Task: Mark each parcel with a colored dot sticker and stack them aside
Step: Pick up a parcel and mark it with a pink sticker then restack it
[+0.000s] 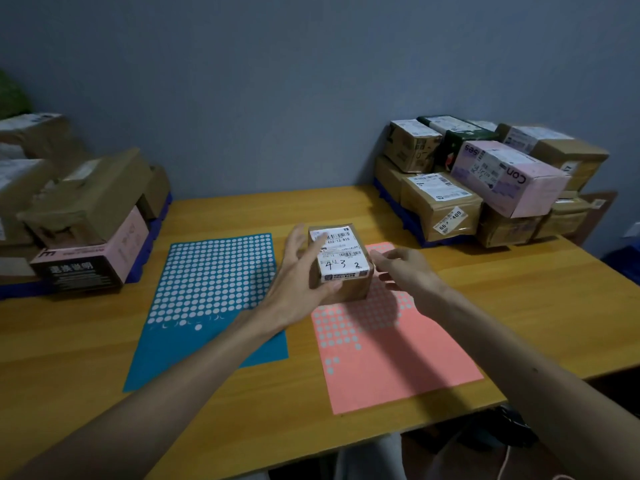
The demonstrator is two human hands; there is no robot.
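Wooden table (519,306), grey-blue wall (277,81) behind, blue tray (147,249) at left, green shape (10,98) upper left

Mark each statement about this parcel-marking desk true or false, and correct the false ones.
1. The left hand grips a small brown parcel. True.
2. That parcel is over the blue sticker sheet. False: it is over the far end of the pink sticker sheet.
3. The blue sticker sheet lies to the left of the pink one. True.
4. The parcel's white label is blank. False: it carries barcodes and handwritten digits.
5. Parcels are piled only at the right of the table. False: there is a left pile and a right pile.
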